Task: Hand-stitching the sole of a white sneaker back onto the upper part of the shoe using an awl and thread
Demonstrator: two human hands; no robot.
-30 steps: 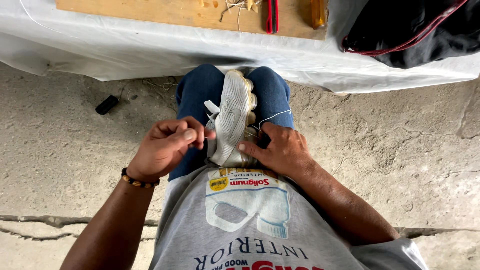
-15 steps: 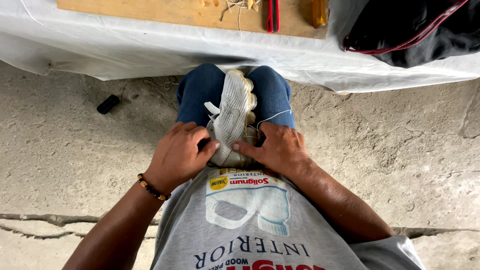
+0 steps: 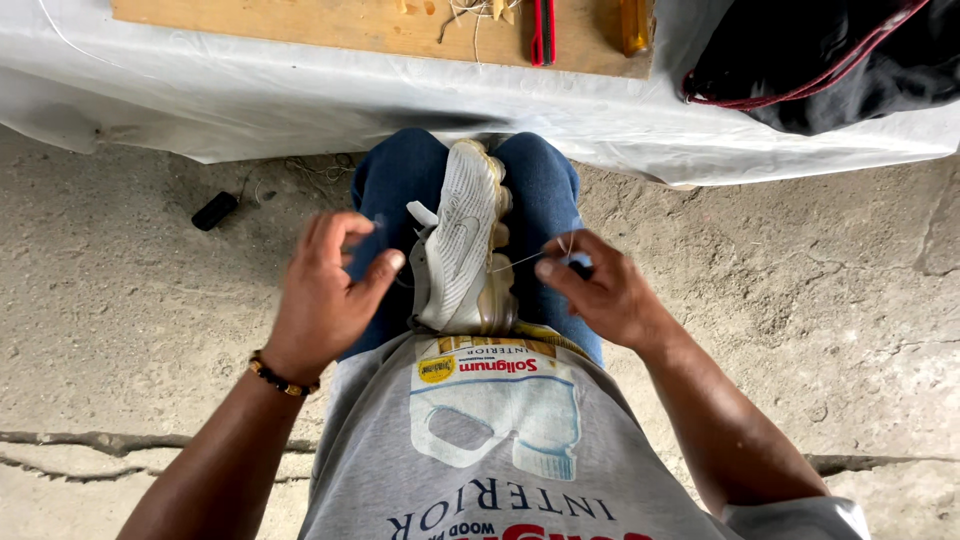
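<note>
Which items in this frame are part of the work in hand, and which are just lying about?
In use:
white sneaker clamped between the knees
thread running from the shoe to the right hand
left hand beside the shoe

Lying about:
wooden board
red-handled tool
black bag
small black object on the floor

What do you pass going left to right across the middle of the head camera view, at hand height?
Small black object on the ground → left hand → white shoe between the knees → right hand pinching a thread
</note>
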